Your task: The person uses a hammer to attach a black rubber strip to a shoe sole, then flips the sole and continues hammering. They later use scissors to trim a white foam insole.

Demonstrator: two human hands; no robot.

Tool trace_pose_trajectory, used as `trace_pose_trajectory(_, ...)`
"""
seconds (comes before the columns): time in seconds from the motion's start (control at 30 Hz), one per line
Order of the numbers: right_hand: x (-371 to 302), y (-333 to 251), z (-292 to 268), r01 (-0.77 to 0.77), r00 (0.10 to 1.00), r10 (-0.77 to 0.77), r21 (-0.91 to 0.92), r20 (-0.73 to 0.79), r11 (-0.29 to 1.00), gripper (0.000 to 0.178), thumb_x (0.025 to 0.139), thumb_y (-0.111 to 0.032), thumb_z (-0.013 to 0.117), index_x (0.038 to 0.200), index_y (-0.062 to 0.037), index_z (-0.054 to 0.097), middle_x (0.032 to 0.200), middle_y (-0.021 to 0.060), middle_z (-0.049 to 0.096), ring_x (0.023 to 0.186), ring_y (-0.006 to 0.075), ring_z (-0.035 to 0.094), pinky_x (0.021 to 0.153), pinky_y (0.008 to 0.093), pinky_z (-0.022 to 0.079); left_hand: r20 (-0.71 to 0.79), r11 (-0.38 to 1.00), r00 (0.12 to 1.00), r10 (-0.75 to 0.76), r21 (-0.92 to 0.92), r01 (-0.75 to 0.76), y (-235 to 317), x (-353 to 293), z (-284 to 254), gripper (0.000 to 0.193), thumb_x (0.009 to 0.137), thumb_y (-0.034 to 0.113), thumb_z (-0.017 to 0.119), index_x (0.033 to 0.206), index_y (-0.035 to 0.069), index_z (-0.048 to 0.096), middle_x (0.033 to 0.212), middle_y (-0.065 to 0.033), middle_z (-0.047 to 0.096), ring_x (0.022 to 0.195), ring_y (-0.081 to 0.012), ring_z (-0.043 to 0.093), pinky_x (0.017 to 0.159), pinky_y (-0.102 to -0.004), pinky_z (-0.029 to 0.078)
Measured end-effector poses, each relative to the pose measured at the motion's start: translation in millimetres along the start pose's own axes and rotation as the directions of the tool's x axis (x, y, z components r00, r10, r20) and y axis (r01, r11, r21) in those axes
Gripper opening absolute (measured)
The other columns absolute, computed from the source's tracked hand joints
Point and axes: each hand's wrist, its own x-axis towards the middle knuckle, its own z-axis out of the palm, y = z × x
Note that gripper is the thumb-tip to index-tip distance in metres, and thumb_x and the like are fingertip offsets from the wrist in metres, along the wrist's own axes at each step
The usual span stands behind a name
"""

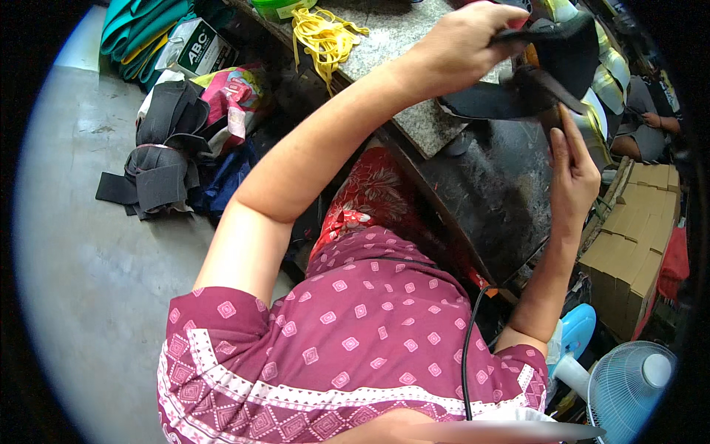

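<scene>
My left hand is closed on the edge of a curved black piece of sheet material above the worktop. Part of this black material reaches down over the stone slab. To the right, the fingers of my right hand close round the brown handle of what looks like a hammer. Its dark, tapering head is up against the black piece, and the index finger lies along the handle. The handle's lower end is hidden by my hand.
A speckled stone slab lies on the dark worktop, with yellow cords and a green tub at its far left. Black strip bundles lie on the floor. Cardboard and a fan stand right; another person sits beyond.
</scene>
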Motion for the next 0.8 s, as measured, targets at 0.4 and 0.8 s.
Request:
trace_pose_trajectory(0.4,14,-24,40,0.074,0.996,-0.078,0.105,0.043,0.992,0.036,0.096,-0.030,0.067,0.131,-0.0210,0.067,0.111,0.0099,0.074,0.093,0.0184,0.073,0.076,0.0277,0.055,-0.329,0.976,0.927,-0.181,0.052,0.210,-8,-45,-35,0.034,0.105,0.016,0.051,0.133,-0.003,0.055,0.105,-0.0099,0.058,0.101,-0.0192,0.056,0.093,-0.0315,0.043)
trace_pose_trajectory(0.8,15,-23,55,0.099,0.995,-0.099,0.187,-0.010,0.977,0.032,0.096,-0.039,0.065,0.127,-0.0323,0.069,0.100,0.0072,0.074,0.079,0.0290,0.071,0.066,0.0340,0.055,-0.451,0.983,0.886,-0.108,0.083,0.162,0,-59,-26,0.039,0.104,0.025,0.054,0.131,-0.003,0.056,0.108,-0.0142,0.061,0.104,-0.0251,0.057,0.094,-0.0363,0.043)
